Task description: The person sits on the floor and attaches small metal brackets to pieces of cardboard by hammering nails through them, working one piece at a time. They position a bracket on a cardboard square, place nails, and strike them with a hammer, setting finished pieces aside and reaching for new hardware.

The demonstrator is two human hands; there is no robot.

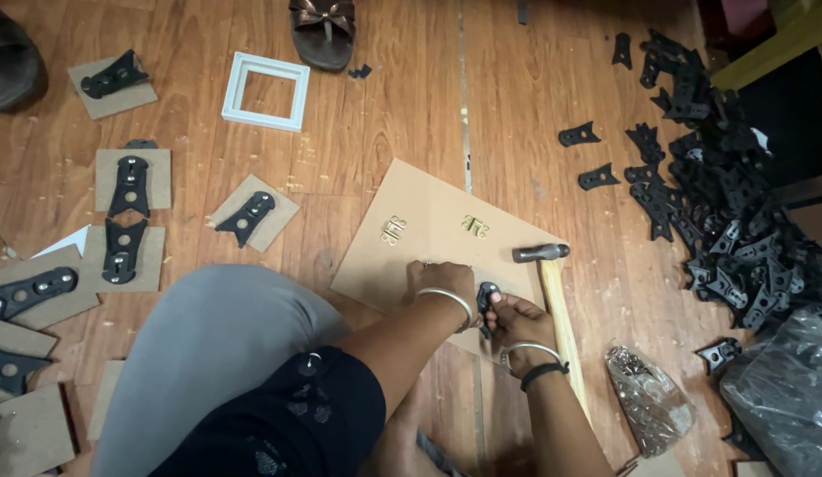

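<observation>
My left hand (446,281) rests fingers-down on a brown cardboard sheet (429,199) lying on the wooden floor; whether it grips anything is hidden. My right hand (517,320) pinches a small black leather piece (487,299) at the sheet's near edge, right beside the left hand. Two small brass clasps (392,230) (475,226) lie on the sheet above the hands. A hammer (542,253) with a wooden handle (563,327) lies along the sheet's right side, next to my right wrist.
A large heap of black leather pieces (729,194) fills the floor at right, with plastic bags (649,397) (782,389) below it. Several cardboard cards with black pieces (128,185) lie at left. A white square frame (265,90) and a sandal (323,31) sit at the top.
</observation>
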